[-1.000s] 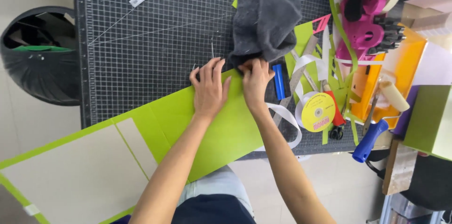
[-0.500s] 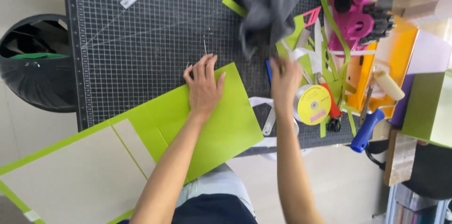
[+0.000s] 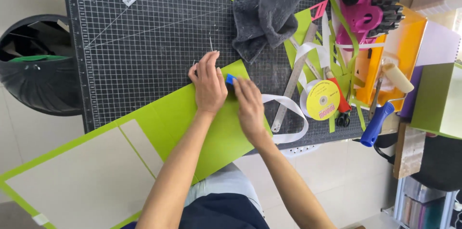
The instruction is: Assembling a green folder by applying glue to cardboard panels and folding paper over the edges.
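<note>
My left hand [image 3: 208,84] lies flat, fingers apart, on a lime-green card sheet [image 3: 192,118] that rests on the dark gridded cutting mat [image 3: 144,41]. My right hand [image 3: 246,101] is closed around a small blue tool [image 3: 230,79], whose tip shows between the two hands at the sheet's far edge. The green sheet joins a large grey board panel [image 3: 77,181] that overhangs the table towards me.
A grey cloth [image 3: 264,7] lies beyond the hands. To the right are a metal ruler [image 3: 293,79], white ribbon [image 3: 288,113], a yellow tape roll [image 3: 323,100], scissors [image 3: 342,113], a blue-handled roller [image 3: 380,113], an orange tray [image 3: 399,51] and pink tape holders [image 3: 365,2]. A black bin [image 3: 38,65] stands left.
My right hand reached right to the tools, took up the blue tool, and has come back beside my left hand on the green sheet. The left hand has stayed pressed on the sheet.
</note>
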